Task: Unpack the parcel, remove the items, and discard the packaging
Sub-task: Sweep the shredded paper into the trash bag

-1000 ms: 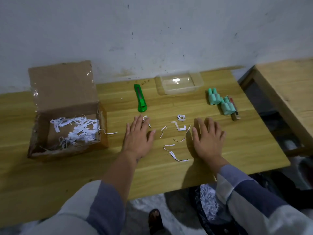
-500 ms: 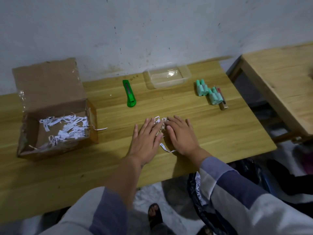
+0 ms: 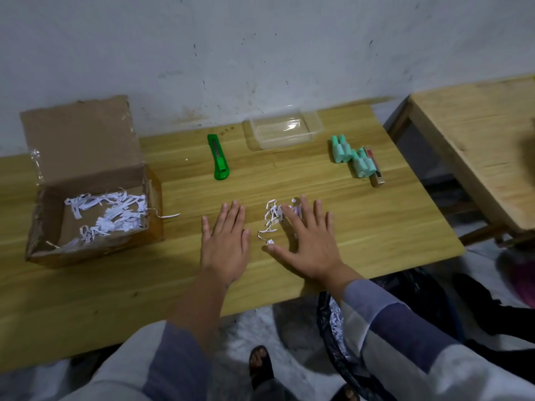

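Observation:
An open cardboard box (image 3: 86, 169) stands at the table's left with white shredded paper (image 3: 107, 215) inside. A small heap of loose paper shreds (image 3: 273, 218) lies on the table between my hands. My left hand (image 3: 227, 244) rests flat on the wood, fingers apart, just left of the heap. My right hand (image 3: 307, 241) lies flat with spread fingers, touching the heap's right side. Unpacked items sit farther back: mint-green small bottles (image 3: 351, 157), a thin stick-shaped item (image 3: 375, 169) beside them, and a clear plastic container (image 3: 285, 130).
A green utility knife (image 3: 218, 157) lies behind my left hand. A black bag (image 3: 347, 342) holding shreds hangs below the table's front edge, near my right sleeve. A second wooden table (image 3: 477, 146) stands to the right, across a gap. The wall runs close behind.
Both hands swept inward and pushed the scattered shreds into one heap. They have since parted a little, the left hand moving off the heap to the left.

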The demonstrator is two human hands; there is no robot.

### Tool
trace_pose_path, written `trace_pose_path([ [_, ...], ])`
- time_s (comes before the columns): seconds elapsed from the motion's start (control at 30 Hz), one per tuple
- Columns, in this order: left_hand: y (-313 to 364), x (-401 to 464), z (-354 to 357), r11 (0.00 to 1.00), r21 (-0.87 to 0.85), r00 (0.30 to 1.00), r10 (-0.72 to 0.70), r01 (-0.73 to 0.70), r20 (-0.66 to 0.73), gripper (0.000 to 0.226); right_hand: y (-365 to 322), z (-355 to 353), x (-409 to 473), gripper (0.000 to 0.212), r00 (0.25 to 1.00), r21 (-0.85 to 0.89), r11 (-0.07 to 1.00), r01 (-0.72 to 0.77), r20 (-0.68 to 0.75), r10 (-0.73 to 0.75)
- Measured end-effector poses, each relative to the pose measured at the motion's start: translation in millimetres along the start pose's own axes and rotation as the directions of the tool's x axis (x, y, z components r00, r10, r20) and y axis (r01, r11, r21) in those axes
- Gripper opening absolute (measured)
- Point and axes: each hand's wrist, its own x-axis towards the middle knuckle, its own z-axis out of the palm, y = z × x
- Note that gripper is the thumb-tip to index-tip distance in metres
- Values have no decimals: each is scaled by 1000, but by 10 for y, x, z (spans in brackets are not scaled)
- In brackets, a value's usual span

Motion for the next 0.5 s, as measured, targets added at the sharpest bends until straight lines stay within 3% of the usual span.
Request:
trace_pose_path([
  [0.1,-9,-10,12,1000,2,1000,-2,2,-28,69,-108,40,123,91,999,-63,997,47,-1,-47],
  [0.23,-19,-10,-14,1000,-11,1000,-4,3,-31,67,-212,108,271,70,997,-83,993,83,10,-82],
  [0.4,-14,2,-19,1000,18,1000,-5,5,-22,66,-282,135,311,38,962,-141,970,200,-159,-222],
  [0.5,-6,-4,-11,999,33,1000,-10,10,-24,67,-297,147,302,31,945,-124,964,237,-201,-258],
])
